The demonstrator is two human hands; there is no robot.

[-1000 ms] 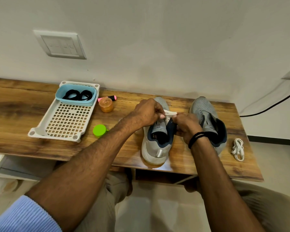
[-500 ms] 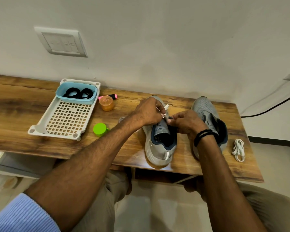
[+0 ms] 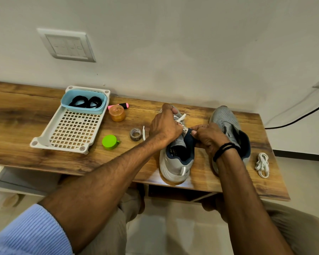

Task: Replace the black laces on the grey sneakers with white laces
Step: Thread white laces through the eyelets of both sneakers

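Observation:
Two grey sneakers stand on the wooden table (image 3: 17, 115). Over the near sneaker (image 3: 175, 162) my left hand (image 3: 165, 126) and my right hand (image 3: 208, 138) meet at the eyelets, both pinching a white lace (image 3: 180, 118) threaded through the upper. One loose end of that lace (image 3: 143, 133) lies on the table to the left. The second sneaker (image 3: 226, 122) sits to the right, partly behind my right wrist, with no lace visible. A bundled white lace (image 3: 262, 164) lies at the table's right edge. Coiled black laces (image 3: 86, 102) rest in a blue tub (image 3: 66, 103).
A white perforated tray (image 3: 70, 129) holds the blue tub at the back left. An orange jar (image 3: 117, 113), a pink highlighter (image 3: 122, 105), a green cap (image 3: 110, 142) and a tape roll (image 3: 136, 134) lie between tray and shoes. A black cable (image 3: 302, 115) hangs at right.
Both hands have shifted slightly along the near sneaker's eyelets, still working the white lace. The tape roll and a loose lace end, hidden before, now show left of my left hand.

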